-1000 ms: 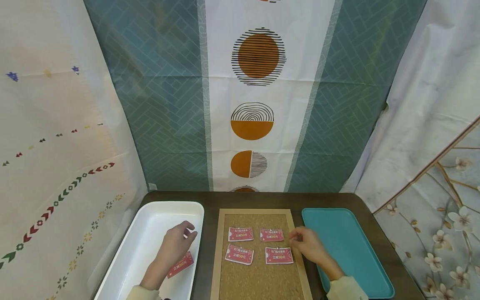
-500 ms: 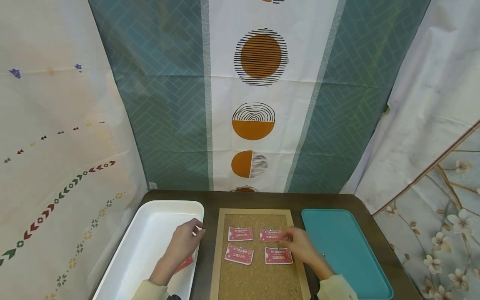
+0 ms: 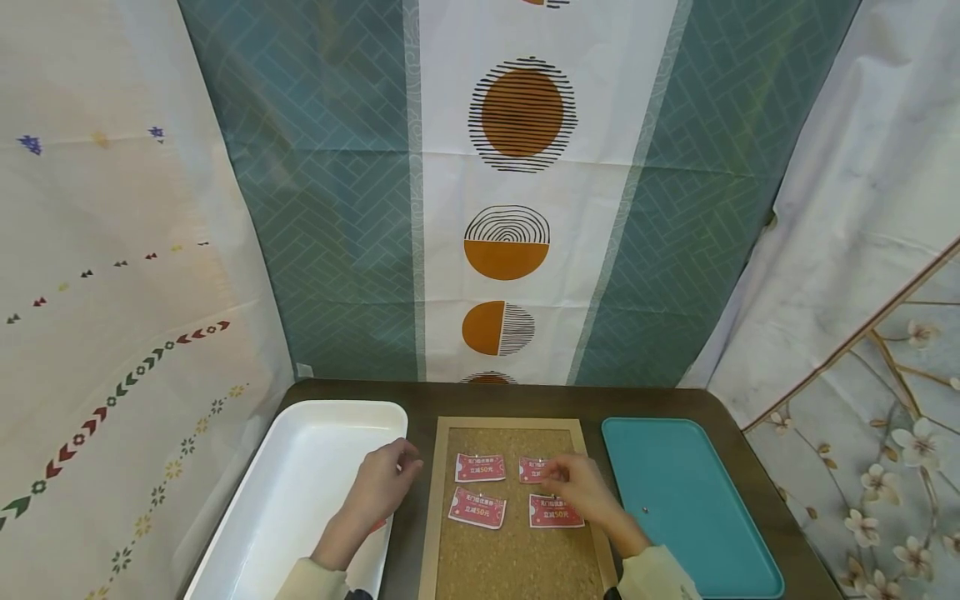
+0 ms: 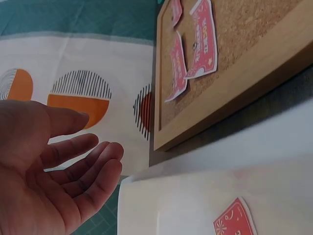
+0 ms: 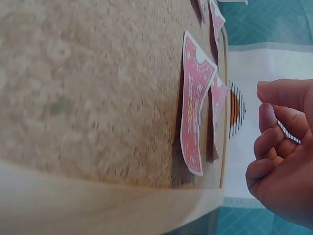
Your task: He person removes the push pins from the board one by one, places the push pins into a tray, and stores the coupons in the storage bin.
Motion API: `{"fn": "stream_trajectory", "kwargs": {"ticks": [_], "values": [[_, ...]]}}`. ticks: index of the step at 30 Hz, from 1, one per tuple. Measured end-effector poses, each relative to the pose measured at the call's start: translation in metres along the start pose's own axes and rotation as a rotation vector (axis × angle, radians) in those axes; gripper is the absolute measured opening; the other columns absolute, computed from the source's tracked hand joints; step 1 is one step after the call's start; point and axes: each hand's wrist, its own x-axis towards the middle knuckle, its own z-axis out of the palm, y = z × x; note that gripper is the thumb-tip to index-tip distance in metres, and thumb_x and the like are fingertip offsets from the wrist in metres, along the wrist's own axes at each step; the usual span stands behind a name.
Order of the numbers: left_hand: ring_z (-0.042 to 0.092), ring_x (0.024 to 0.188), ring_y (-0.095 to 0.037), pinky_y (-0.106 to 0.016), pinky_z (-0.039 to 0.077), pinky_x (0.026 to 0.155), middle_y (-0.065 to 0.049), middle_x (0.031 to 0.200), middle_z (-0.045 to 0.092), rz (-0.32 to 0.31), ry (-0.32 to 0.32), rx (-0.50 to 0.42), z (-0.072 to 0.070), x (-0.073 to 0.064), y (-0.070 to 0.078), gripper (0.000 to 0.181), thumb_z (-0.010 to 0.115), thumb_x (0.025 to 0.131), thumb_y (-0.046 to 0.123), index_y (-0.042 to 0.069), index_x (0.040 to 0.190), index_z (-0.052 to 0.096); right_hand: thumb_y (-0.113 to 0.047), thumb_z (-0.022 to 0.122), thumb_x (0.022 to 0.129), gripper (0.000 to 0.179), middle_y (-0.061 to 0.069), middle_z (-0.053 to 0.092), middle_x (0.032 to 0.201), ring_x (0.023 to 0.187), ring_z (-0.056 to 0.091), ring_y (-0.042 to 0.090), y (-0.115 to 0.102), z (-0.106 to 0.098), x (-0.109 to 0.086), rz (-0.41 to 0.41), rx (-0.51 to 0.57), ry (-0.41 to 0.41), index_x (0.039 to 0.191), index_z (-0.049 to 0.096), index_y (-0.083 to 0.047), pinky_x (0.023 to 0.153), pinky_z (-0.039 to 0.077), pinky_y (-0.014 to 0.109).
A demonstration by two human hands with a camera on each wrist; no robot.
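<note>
My right hand hovers over the right half of a framed corkboard, fingers loosely bent and nothing visible between them. It partly covers the upper right red coupon and the top of the lower right coupon. Two more coupons, an upper left coupon and a slightly tilted lower left coupon, are pinned beside them. A small pin shows on the near coupon in the right wrist view. My left hand is relaxed and bare above the right rim of the white tray.
Inside the white tray lies one loose red coupon, mostly hidden by my left arm in the head view. A teal tray stands right of the board, with a tiny pin in it. Patterned cloths hang behind the dark table.
My right hand has moved left from the board's right edge to over the right-hand coupons. My left hand has drifted right, towards the gap between tray and board.
</note>
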Motion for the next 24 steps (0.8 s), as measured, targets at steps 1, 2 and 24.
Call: {"fn": "stream_trajectory", "kwargs": {"ticks": [1, 2, 24], "values": [[0.059, 0.071, -0.011, -0.024, 0.051, 0.060, -0.002, 0.087, 0.069, 0.006, -0.002, -0.001, 0.001, 0.000, 0.001, 0.012, 0.074, 0.097, 0.009, 0.004, 0.108, 0.073, -0.006, 0.079, 0.092, 0.005, -0.004, 0.063, 0.081, 0.074, 0.052, 0.013, -0.001, 0.001, 0.001, -0.001, 0.003, -0.006, 0.094, 0.076, -0.009, 0.063, 0.045, 0.024], [0.059, 0.072, -0.010, -0.023, 0.051, 0.061, -0.002, 0.087, 0.069, 0.011, -0.006, -0.001, 0.002, 0.000, 0.002, 0.012, 0.074, 0.098, 0.010, 0.005, 0.108, 0.073, -0.006, 0.079, 0.092, 0.004, -0.004, 0.063, 0.081, 0.074, 0.052, 0.013, -0.001, 0.003, 0.001, -0.002, 0.007, -0.011, 0.095, 0.076, -0.008, 0.063, 0.046, 0.024], [0.056, 0.067, -0.007, -0.023, 0.048, 0.058, 0.002, 0.080, 0.064, 0.083, -0.055, 0.001, 0.022, 0.000, 0.009, 0.013, 0.073, 0.097, 0.008, 0.000, 0.106, 0.071, 0.000, 0.076, 0.093, 0.005, -0.003, 0.067, 0.079, 0.070, 0.053, 0.004, -0.009, 0.026, 0.008, -0.138, 0.041, -0.070, 0.091, 0.077, -0.004, 0.062, 0.049, 0.021]]}}
